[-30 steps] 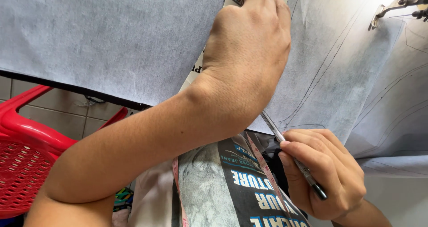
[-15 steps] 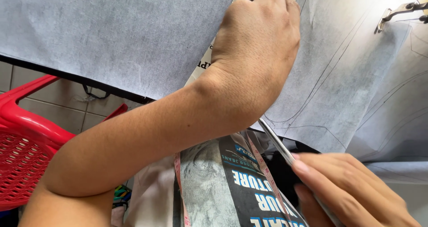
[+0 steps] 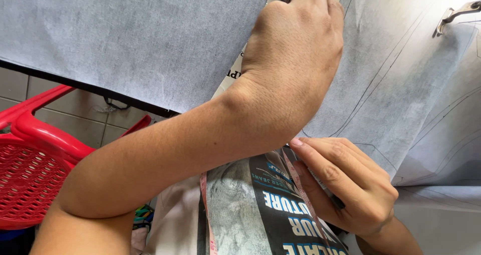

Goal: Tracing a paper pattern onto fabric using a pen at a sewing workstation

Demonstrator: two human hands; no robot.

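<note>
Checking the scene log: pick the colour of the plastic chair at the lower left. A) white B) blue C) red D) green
C: the plastic chair with its perforated seat is red, standing beside the edge of the table under the grey fabric, below the person's left forearm.

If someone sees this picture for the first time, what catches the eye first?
The left hand, its forearm crossing the middle, presses on grey fabric at the top. Lower right, the right hand holds a pen-like tool against a ruler edge. A red plastic chair stands at the left.
</note>
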